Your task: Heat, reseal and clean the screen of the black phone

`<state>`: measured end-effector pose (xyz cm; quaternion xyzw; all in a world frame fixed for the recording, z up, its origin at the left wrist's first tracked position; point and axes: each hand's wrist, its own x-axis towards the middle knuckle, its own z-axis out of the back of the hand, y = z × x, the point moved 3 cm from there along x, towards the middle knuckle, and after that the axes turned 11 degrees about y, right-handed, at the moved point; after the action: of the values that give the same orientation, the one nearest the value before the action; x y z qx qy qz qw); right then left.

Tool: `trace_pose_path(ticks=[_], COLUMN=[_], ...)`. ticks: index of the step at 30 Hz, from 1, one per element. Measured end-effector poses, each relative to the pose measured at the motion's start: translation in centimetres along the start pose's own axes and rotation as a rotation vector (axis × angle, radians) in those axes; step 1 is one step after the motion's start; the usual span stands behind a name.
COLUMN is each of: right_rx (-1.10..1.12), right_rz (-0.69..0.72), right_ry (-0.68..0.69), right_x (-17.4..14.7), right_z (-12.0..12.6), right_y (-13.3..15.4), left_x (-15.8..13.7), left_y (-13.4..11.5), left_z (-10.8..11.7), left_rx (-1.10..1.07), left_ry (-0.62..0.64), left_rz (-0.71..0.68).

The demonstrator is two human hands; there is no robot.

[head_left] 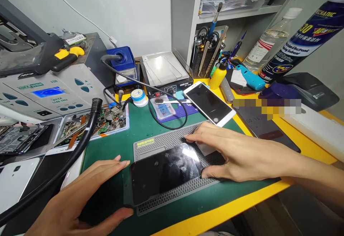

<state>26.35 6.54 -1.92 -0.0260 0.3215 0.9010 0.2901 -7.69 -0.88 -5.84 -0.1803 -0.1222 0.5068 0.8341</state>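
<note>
A black smartphone (163, 173) lies screen up on a grey honeycomb-textured pad (172, 135), glare and smudges over its right half. A thin see-through strip (125, 187) with a small hole shows past its left end; whether it is a film or glass, I cannot tell. My right hand (233, 151) spans the phone's right end, thumb at the near corner and index finger by the far edge. Beneath that palm is a small pale sheet (208, 149). My left hand (83, 196) has fingers and thumb spread apart, tips close to the strip's two corners.
Behind the pad are a white phone (211, 103), a heating plate (163, 69) and a looping black cable (154, 116). At left, a black hose (88, 135) crosses over phones and a tray of circuit boards (118, 123). A dark phone (266, 128) lies to the right.
</note>
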Motion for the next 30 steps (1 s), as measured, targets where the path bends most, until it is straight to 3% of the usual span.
trace_pose_path(ticks=[9, 24, 30], right_rx=[0.023, 0.033, 0.024], right_rz=[-0.004, -0.005, -0.041], right_ry=[0.013, 0.014, -0.021], right_x=[0.1, 0.1, -0.2], right_z=[0.1, 0.2, -0.3], right_y=[0.1, 0.1, -0.6], left_x=[0.0, -0.8, 0.4], left_y=[0.3, 1.0, -0.6], left_z=[0.0, -0.3, 0.7], left_rx=[0.073, 0.096, 0.106], left_ry=[0.009, 0.045, 0.133], left_rz=[-0.055, -0.012, -0.070])
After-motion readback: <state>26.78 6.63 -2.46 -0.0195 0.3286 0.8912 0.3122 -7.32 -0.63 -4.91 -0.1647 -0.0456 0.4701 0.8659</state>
